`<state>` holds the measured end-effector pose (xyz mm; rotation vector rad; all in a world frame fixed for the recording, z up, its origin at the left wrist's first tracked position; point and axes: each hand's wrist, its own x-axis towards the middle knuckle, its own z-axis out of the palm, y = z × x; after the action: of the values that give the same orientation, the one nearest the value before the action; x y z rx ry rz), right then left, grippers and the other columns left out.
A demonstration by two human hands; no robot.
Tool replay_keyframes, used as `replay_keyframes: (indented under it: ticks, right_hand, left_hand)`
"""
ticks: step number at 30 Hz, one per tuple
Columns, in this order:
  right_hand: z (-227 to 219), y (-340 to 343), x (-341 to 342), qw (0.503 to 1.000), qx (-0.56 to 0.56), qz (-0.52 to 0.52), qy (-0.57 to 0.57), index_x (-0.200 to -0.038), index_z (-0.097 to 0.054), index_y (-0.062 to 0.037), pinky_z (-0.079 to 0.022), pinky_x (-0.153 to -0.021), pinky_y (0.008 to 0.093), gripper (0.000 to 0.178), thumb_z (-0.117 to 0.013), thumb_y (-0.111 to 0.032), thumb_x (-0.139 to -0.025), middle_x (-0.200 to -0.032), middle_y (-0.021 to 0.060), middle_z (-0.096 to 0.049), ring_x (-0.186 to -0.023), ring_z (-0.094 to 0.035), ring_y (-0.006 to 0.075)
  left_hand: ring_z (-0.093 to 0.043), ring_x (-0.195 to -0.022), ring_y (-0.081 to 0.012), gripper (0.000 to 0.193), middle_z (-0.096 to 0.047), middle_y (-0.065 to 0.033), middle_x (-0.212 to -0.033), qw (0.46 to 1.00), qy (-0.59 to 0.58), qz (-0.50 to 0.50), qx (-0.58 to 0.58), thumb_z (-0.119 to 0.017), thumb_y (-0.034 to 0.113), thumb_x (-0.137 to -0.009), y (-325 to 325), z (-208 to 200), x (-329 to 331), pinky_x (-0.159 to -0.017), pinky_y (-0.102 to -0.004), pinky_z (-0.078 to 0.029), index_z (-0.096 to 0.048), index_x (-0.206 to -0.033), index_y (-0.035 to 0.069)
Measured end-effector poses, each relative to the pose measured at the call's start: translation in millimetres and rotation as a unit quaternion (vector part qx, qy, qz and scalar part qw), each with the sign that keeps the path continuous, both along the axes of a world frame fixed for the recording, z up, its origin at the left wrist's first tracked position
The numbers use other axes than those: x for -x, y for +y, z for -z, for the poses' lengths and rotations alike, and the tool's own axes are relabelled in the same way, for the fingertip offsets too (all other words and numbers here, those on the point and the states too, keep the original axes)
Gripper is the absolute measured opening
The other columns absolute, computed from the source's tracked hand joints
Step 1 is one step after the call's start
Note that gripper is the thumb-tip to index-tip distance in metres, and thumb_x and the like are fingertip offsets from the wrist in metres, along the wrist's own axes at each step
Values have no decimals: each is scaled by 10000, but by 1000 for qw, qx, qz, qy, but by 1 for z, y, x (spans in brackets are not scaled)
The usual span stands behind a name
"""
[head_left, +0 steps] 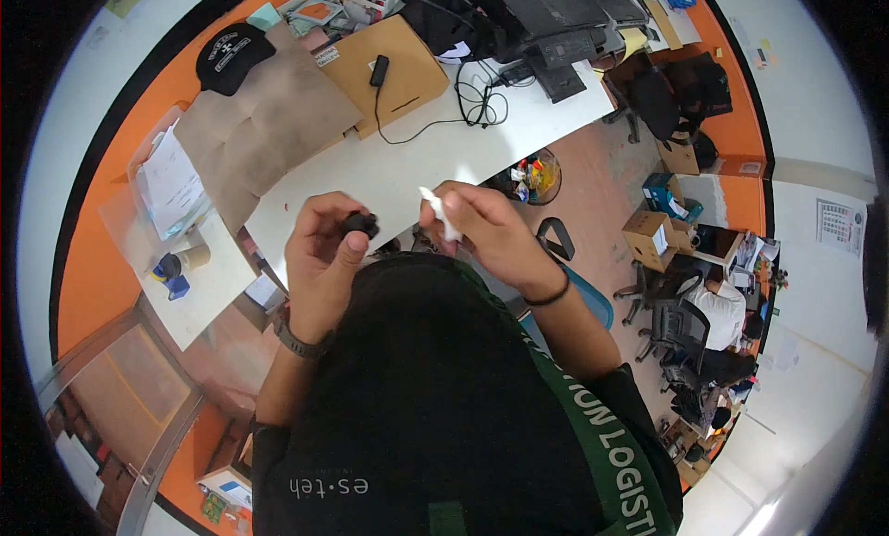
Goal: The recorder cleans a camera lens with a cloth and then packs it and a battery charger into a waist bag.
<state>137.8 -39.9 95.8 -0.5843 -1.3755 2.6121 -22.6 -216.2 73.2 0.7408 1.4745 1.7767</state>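
Observation:
My left hand (318, 258) grips a small black rounded object (362, 225) between thumb and fingers; its exact kind is too small to make out. A crumpled white tissue (442, 212) is pinched in my right hand (491, 230), with one end sticking up past the fingertips. Both hands are raised near the front edge of the white table (370, 180), a short gap apart, and the tissue does not touch the black object.
On the table lie a brown cushion (269, 119), a cardboard box (398, 68), a small black device (379, 70) with a cable, and a black printer (546, 27). A black cap (233, 58) rests on the cushion. A bin (539, 177) stands beyond my right hand. A person (718, 314) sits far right.

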Motion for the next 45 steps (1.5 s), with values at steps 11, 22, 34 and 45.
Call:
replay_keyframes:
  ticks: [11,22,34,45]
  right_hand:
    - [311,88,-226,865,46,115,-487,-1094,-722,-83,-431,-520,270,176,-713,-230,-998,-855,2,-642,-664,-558,110]
    - [436,234,-355,649,-415,135,-624,-1226,-711,-56,-561,-606,320,382,-616,-356,-1010,-937,102,-705,-735,-670,172]
    - [206,17,-49,979,97,-95,-152,-1495,-587,-56,-578,-968,344,513,-586,-407,-1121,-1303,86,-719,-1136,-690,181]
    - [143,108,5,970,-105,-126,-181,-1415,-640,-12,-589,-1020,344,422,-740,-44,-1007,-1362,116,-698,-1188,-699,184]
  left_hand:
    - [-653,-1038,-135,304,-712,-69,-1127,984,-10,-114,134,-684,183,-1073,-60,50,23,-849,-284,-534,-622,-1337,46]
    - [-664,-1062,-153,228,-710,-73,-1150,986,4,-96,136,-675,70,-1057,-29,49,7,-963,-306,-529,-628,-1272,10]
    - [-732,-828,-218,529,-781,-106,-915,922,158,128,328,-850,117,-887,28,47,-4,-798,-342,-562,-610,-1357,81]
    - [-750,-1130,-342,678,-751,-208,-1232,939,117,130,297,-738,13,-934,129,74,-19,-888,-438,-620,-434,-1536,82]
